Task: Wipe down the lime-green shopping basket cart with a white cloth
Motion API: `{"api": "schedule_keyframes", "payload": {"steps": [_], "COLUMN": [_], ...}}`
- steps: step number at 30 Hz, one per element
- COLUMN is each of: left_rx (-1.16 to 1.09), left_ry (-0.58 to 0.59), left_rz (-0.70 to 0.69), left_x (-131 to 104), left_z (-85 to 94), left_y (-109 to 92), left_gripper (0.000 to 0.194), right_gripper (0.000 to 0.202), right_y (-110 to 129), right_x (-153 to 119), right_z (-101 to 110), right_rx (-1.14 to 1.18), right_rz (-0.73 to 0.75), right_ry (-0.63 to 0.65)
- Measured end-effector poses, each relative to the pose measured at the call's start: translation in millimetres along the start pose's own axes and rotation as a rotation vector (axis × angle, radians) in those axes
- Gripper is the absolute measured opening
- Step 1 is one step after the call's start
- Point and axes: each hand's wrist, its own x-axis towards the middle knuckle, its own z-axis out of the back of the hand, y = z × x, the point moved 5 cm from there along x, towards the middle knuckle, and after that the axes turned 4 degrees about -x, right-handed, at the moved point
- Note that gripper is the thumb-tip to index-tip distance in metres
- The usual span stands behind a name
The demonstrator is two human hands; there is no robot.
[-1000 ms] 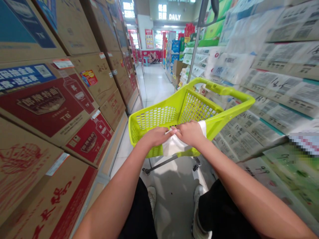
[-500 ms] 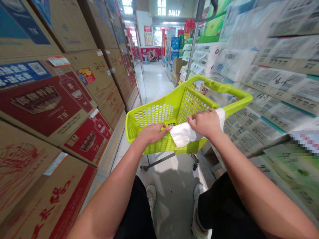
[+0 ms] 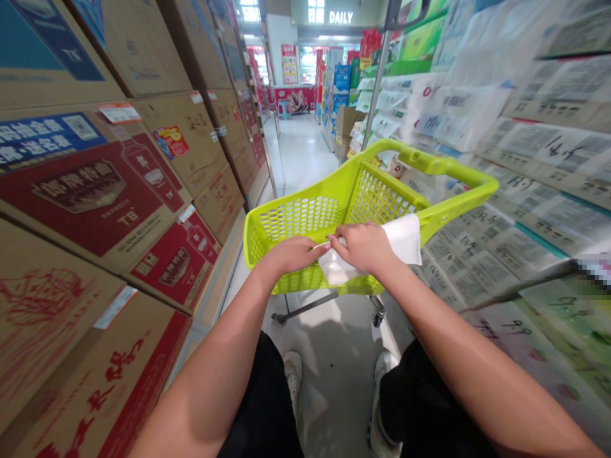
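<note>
A lime-green plastic shopping cart [image 3: 298,213] stands sideways in front of me, its handle off to the right. Over its near rim drapes a white cloth [image 3: 405,238], part of it hanging down the outer side. My left hand [image 3: 293,256] grips that rim left of the cloth, thumb reaching the cloth's left end. Pressed round the middle of the cloth, my right hand [image 3: 363,247] holds it against the rim, close to my left thumb. The undersides of my fingers are hidden.
Stacked cardboard cartons [image 3: 86,184] line the left side. Packs of tissue paper [image 3: 548,146] fill the right side. A metal pole [image 3: 377,89] rises behind the cart. Beyond it the aisle floor [image 3: 298,152] runs to a red counter. My shoes are on the floor below.
My right hand has slid left along the rim toward my left hand, uncovering the cloth's right end. My left hand stays at nearly the same place on the rim.
</note>
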Motion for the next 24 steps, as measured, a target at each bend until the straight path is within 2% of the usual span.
{"api": "schedule_keyframes", "payload": {"steps": [3,5,10,13,16,19,22,24], "left_rx": [-0.063,-0.09,-0.104,-0.086,-0.019,0.04,0.045,0.035], "left_ry": [0.03,0.036,0.006,-0.011,-0.045,-0.07,-0.076,-0.071], "left_rz": [-0.023,-0.042,-0.049,-0.069,-0.078,-0.055,-0.04,-0.044], "left_x": [-0.3,-0.4,-2.1,-3.6,-3.9,-3.2,-2.5,-2.1], "left_z": [0.5,1.8,5.4,4.6,2.1,-1.5,-3.7,-3.8], "left_y": [3.2,6.5,10.3,3.8,-6.4,-14.3,-17.1,-16.0], "left_gripper": [0.074,0.074,0.077,0.076,0.074,0.071,0.068,0.068], "right_gripper": [0.064,0.061,0.054,0.053,0.057,0.061,0.053,0.049], "right_y": [2.4,-3.7,-43.3,-55.8,-45.0,-17.3,10.8,15.6], "right_x": [1.5,1.4,-2.5,-4.8,-5.1,-4.4,-3.7,-2.8], "right_z": [-8.2,-7.9,2.8,6.3,1.5,-7.6,-14.1,-14.9], "right_rx": [-0.072,-0.082,-0.139,-0.173,-0.186,-0.132,-0.041,-0.019], "right_rz": [-0.092,-0.14,-0.291,-0.31,-0.251,-0.146,-0.021,-0.021], "right_ry": [0.053,0.034,-0.033,-0.054,-0.024,0.028,0.051,0.044]}}
